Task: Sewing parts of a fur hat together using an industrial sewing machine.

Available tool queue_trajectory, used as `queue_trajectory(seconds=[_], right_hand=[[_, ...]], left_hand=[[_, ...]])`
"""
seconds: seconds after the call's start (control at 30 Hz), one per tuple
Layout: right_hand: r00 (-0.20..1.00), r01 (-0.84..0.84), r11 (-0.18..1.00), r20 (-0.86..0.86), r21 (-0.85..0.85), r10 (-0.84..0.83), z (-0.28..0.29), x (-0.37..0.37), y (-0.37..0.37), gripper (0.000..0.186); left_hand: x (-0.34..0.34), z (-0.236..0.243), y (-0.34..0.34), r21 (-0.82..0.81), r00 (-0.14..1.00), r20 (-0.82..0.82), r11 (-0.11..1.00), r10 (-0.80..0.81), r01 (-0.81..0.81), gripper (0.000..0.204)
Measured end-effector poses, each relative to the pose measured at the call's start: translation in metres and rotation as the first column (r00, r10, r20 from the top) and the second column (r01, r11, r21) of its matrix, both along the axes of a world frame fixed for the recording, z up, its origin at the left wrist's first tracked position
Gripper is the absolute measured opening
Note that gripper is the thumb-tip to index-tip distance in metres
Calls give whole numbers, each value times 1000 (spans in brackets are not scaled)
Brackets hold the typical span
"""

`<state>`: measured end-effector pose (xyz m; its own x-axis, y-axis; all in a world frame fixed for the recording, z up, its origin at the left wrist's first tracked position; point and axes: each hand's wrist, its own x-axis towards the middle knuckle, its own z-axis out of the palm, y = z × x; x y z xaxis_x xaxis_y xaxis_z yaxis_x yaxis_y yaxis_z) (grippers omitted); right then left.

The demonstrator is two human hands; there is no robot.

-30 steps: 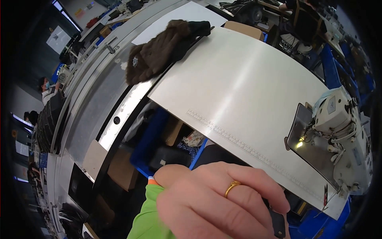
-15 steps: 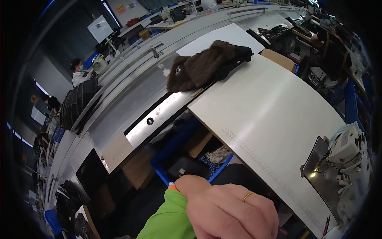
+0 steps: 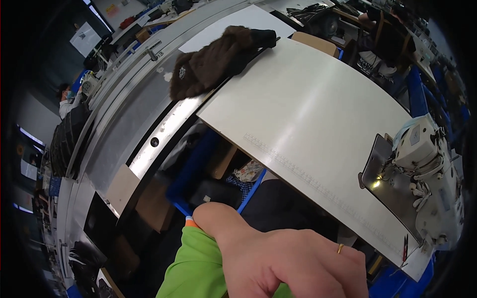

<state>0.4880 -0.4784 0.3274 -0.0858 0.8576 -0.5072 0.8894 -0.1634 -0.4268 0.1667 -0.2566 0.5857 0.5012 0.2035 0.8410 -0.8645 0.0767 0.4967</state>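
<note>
hand (image 3: 293,263) close to lens, grip can't tell | risk: blocked view, may bump bin (image 3: 191,171) below table (image 3: 318,129)

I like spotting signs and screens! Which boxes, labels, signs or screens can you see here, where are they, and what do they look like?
Screen: far upper left, a pale rectangle with dark marks.
Sign: top edge, a small orange-red rectangle.
Patch label: on the brown furry garment, small, whitish.
Cardboard box: behind the white table, tan, boxy.
Sticker: on the white sewing machine, grey, rectangular.
</note>
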Motion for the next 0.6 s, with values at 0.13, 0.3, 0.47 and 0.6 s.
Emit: queue_trajectory(seconds=[0.13, 0.3, 0.47, 0.6], right_hand=[[995, 57, 996, -82, -61, -62, 47, -15, 4, 22], [999, 27, 996, 33, 83, -30, 122, -50, 38, 20], [979, -57, 963, -176, 264, 107, 143, -63, 121, 19], [815, -125, 968, -534, 216, 225, 112, -81, 195, 20]], left_hand=[[4, -9, 6, -10, 1000, -8, 1000, 1, -1, 47], [-8, -47, 28, 181, 882, -380, 958, 278, -224, 68], [-26, -115, 153, 660, 49, -416, 339, 908, -670, 28], [-51, -137, 290, 847, -481, 127, -348, 867, -402, 47]])
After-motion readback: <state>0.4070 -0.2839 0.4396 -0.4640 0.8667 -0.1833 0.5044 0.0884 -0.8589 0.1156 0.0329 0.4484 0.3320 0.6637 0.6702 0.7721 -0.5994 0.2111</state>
